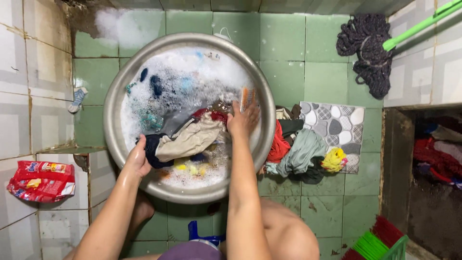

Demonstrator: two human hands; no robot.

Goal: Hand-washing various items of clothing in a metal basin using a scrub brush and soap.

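Both hands work inside a wide metal basin of suds on the green tiled floor. Left hand is curled shut on the dark end of a beige garment at the near left of the basin; right hand grips a scrub brush, fingers closed over it, pressing down on the far end of the same garment, where red cloth shows. Foam covers the water behind, with bits of blue and teal laundry poking through. Just right of the basin, touching its rim, lies a pile of clothes in red, grey-green and yellow, partly on a patterned mat. A dark mop head with a green handle rests at the far right corner. On the left ledge lies a red detergent bag
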